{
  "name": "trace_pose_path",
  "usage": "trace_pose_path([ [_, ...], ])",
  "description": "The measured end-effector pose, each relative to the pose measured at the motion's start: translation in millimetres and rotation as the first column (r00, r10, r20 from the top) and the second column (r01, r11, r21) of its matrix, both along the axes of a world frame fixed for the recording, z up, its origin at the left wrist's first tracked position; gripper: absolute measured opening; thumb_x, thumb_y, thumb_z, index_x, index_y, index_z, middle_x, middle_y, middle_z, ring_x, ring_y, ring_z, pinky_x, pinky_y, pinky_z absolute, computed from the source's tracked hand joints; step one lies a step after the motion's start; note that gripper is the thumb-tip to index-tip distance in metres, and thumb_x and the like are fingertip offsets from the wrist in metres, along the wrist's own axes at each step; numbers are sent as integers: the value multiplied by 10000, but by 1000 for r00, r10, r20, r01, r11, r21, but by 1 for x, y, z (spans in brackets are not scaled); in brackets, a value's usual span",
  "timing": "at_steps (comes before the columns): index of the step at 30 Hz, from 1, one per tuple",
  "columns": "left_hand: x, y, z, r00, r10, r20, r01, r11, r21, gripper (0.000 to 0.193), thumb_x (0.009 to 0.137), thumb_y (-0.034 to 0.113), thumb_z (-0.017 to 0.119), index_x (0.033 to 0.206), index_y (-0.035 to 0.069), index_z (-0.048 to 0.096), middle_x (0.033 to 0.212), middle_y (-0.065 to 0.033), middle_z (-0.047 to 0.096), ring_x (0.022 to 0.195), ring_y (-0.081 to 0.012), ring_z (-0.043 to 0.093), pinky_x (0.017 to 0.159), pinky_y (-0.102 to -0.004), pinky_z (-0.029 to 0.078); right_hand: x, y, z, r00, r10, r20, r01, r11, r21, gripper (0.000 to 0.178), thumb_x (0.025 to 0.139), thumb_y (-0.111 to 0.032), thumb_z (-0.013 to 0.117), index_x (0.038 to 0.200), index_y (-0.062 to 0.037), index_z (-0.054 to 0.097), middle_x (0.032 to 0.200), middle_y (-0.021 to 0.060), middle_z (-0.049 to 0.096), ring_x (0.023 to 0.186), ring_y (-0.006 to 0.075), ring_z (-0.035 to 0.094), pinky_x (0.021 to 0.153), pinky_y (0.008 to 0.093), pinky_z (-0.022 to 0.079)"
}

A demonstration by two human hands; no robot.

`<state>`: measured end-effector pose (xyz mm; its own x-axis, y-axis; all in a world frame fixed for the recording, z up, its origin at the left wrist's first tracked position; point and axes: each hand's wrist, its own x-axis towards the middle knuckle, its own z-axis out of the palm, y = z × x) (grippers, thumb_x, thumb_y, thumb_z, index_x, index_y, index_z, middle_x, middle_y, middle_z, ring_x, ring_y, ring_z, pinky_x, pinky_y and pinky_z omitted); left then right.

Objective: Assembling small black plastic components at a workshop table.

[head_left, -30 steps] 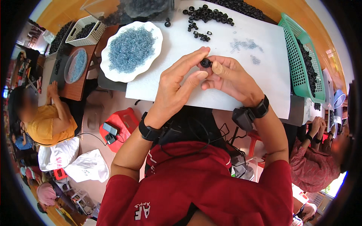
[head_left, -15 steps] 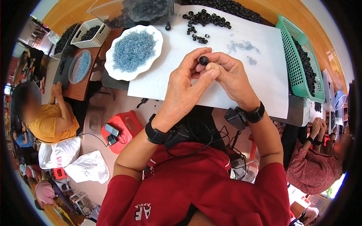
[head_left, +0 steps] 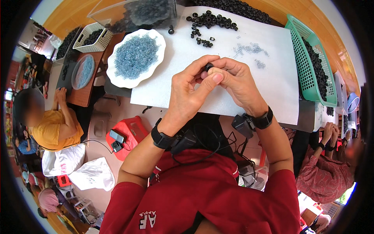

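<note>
A small, round black part (head_left: 209,66) is pinched between the fingertips of both my hands, above the white sheet (head_left: 276,89). My left hand (head_left: 187,89) is closed on it from the left, thumb stretched toward the right hand. From the other side my right hand (head_left: 240,85) grips it, thumb bent across its lower edge and hiding part of it. Whether anything smaller is between the fingers I cannot tell. Beyond the hands lie several black ring-shaped parts (head_left: 218,20) and smaller black pieces (head_left: 203,42). Tiny clear pieces (head_left: 250,48) are scattered to their right.
Left of my hands stands a white scalloped plate (head_left: 160,54) heaped with tiny bluish clear pieces. A transparent bin (head_left: 117,17) of black parts is behind it. A green basket (head_left: 293,45) borders the right side. People sit at both sides; a red stool (head_left: 134,130) stands lower left.
The black part has turned and sunk a little between my fingers, so less of its face shows. Both hands stay together on it, with only slight finger movement.
</note>
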<state>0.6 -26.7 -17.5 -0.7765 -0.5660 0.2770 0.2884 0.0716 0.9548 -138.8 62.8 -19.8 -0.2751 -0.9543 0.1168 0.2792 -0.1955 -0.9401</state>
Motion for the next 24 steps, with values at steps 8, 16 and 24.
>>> trace_pose_path([
  [8,-6,1,-3,997,48,-62,-44,997,70,348,907,151,653,1212,-11,610,945,-42,635,842,-84,562,767,-226,475,-1,-1,3,1000,4,19,-4,1000,14,225,913,-139,643,1073,19,644,988,82,675,912,140,641,845,284,529],
  [16,-10,-3,-5,999,4,-37,-1,995,101,397,909,157,657,1263,0,569,1110,-91,638,953,-117,591,833,-260,500,-3,-6,-1,999,-9,38,7,998,60,274,917,-205,651,1097,1,645,974,60,670,856,111,622,772,252,516],
  [24,-5,-17,-9,989,148,-5,-144,953,-266,479,881,184,685,1311,38,536,1221,-141,618,993,-168,620,874,-313,493,-32,4,17,939,-173,296,158,985,73,343,981,-311,534,1131,-11,604,861,10,634,736,91,586,820,357,539],
])
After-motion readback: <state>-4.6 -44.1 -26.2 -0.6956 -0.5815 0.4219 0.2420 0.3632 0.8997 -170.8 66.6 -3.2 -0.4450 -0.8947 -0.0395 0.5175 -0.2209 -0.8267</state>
